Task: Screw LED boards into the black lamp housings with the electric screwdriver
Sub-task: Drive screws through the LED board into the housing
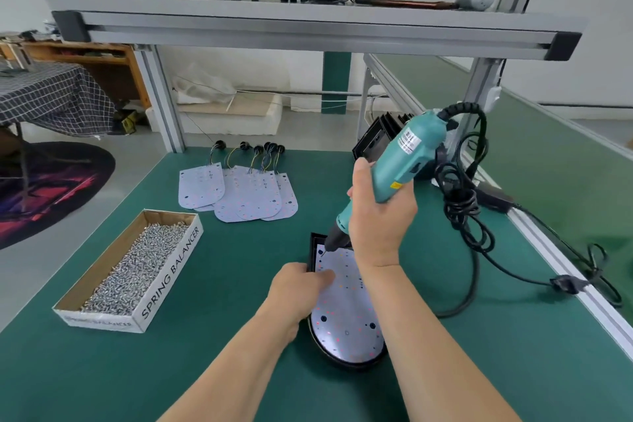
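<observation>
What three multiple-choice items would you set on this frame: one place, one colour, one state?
1. Where is the screw box relative to the housing being worked on?
A) right of it
B) left of it
C) on the upper shelf

2. What colour is the body of the electric screwdriver?
A) red
B) yellow
C) teal

3. What is the right hand doing?
A) gripping the screwdriver, bit down on the LED board
B) resting empty beside the box
C) picking up screws

Answers:
1 B: the box lies left of the housing.
2 C: the tool's body is plainly teal.
3 A: the fingers wrap the screwdriver, and its tip meets the board's far-left corner.
</observation>
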### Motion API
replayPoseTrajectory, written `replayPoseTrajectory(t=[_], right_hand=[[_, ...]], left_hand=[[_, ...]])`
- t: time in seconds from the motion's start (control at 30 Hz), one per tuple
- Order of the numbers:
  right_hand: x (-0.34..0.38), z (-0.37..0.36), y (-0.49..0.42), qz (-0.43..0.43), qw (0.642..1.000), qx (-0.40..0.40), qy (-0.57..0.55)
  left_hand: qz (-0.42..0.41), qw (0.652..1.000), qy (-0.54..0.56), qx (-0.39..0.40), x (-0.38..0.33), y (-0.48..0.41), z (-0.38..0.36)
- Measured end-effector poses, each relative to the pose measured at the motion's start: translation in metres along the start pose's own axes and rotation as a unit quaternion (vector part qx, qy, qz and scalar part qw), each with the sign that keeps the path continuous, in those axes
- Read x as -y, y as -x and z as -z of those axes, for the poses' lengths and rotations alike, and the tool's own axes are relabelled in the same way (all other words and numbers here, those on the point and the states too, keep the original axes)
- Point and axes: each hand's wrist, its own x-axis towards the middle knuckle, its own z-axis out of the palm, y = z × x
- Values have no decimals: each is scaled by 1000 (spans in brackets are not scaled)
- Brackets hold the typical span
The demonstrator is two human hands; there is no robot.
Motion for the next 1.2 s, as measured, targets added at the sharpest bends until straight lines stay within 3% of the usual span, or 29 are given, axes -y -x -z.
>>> replayPoseTrajectory(t=[1.2], right_hand=[[-17, -13, 2, 61, 994, 69, 52]], left_hand=[[5, 1000, -3, -6, 9, -10, -1]])
